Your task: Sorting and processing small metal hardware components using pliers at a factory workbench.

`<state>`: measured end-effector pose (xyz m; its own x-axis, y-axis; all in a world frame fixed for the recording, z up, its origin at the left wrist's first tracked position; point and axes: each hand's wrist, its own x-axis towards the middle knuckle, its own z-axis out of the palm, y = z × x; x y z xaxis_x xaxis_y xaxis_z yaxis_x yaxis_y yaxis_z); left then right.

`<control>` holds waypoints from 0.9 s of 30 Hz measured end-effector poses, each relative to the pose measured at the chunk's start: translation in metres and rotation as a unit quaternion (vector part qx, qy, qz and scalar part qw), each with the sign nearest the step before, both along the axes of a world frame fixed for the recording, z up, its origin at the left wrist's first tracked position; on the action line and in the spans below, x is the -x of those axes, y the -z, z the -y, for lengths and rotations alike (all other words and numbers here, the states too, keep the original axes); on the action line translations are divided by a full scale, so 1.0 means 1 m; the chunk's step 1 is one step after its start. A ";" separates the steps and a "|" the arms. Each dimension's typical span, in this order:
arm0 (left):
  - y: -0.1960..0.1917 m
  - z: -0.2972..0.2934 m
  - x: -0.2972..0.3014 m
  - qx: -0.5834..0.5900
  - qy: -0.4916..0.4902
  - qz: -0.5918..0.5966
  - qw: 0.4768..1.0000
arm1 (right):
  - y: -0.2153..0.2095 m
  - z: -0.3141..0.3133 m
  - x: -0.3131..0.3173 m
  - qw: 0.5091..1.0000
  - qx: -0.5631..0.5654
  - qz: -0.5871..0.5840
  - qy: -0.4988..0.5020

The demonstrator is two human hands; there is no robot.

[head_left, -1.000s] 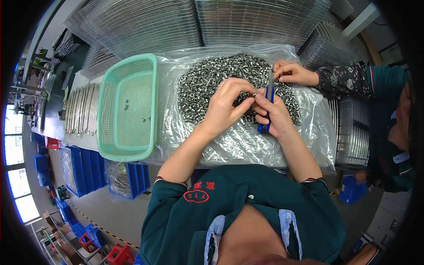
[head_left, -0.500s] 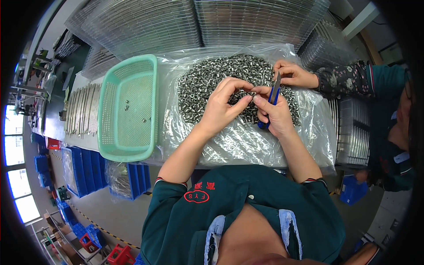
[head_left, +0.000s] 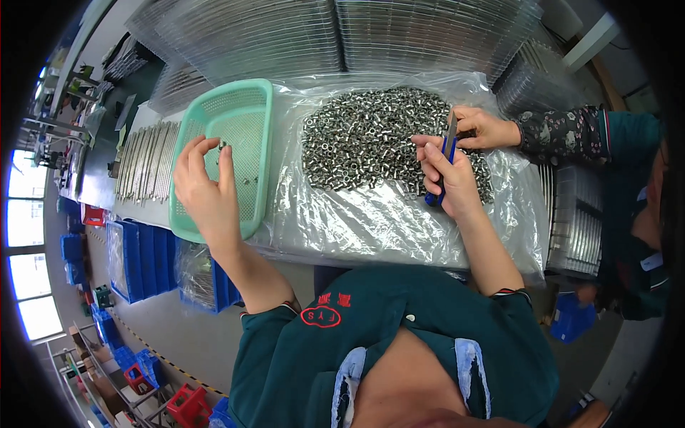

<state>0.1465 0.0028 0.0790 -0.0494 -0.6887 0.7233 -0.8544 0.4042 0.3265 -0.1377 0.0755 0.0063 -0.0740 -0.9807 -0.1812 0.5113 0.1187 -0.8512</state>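
Observation:
My left hand (head_left: 207,191) is over the pale green plastic basket (head_left: 255,207), thumb and fingers apart. A small metal piece (head_left: 222,145) shows between the thumb tip and index finger; whether it lies in the basket or is falling, I cannot tell. My right hand (head_left: 455,177) is closed around a blue-handled utility knife (head_left: 449,148), its blade pointing away from me. This hand is above the right side of a heap of small shiny metal rings (head_left: 364,143), spread on clear plastic sheeting. A few small metal pieces also lie on the basket's bottom.
Another person's hand (head_left: 489,130) reaches into the heap from the right, beside my knife. Clear plastic trays (head_left: 271,43) are stacked along the back. Thin metal rods (head_left: 146,160) lie left of the basket. Blue bins (head_left: 141,260) stand below the table's left edge.
My left hand has left the heap, where it met my right hand, and moved left over the basket; its fingers have opened. The right hand keeps the knife and has barely moved.

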 end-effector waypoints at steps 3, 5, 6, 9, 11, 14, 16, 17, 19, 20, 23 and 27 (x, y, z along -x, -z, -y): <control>0.004 -0.005 -0.001 -0.034 -0.009 -0.019 0.999 | 0.002 0.002 -0.001 1.000 -0.001 -0.007 -0.004; 0.007 -0.013 0.026 -0.076 0.116 -0.074 0.988 | 0.004 0.003 0.000 1.000 0.005 -0.010 -0.003; 0.017 -0.012 0.046 -0.104 0.184 -0.057 0.976 | 0.005 0.002 0.001 1.000 0.004 -0.019 0.002; 0.052 0.003 0.089 -0.136 0.245 0.097 0.955 | 0.002 0.001 0.000 1.000 -0.005 -0.019 -0.012; 0.067 0.012 0.102 -0.146 0.228 0.110 0.957 | -0.001 0.000 -0.003 0.999 -0.006 -0.018 -0.027; 0.081 0.025 0.112 -0.165 0.221 0.167 0.947 | -0.001 0.000 -0.003 0.999 -0.006 -0.022 -0.046; 0.079 0.030 0.115 -0.179 0.230 0.182 0.939 | 0.000 -0.001 -0.002 0.999 -0.005 -0.025 -0.048; 0.077 0.031 0.116 -0.193 0.235 0.197 0.932 | 0.001 0.000 -0.002 0.998 -0.009 -0.037 -0.055; 0.062 0.027 0.122 -0.183 0.259 0.142 0.938 | 0.004 0.000 0.000 0.997 -0.015 -0.050 -0.056; 0.055 0.024 0.125 -0.174 0.279 0.085 0.940 | 0.005 0.000 0.000 0.997 -0.011 -0.056 -0.049; 0.045 0.011 0.133 -0.170 0.446 -0.040 0.878 | 0.006 -0.001 0.000 0.999 -0.008 -0.045 -0.017; 0.065 0.003 0.137 -0.279 0.468 -0.190 0.817 | 0.007 -0.001 0.002 0.997 -0.015 0.069 -0.017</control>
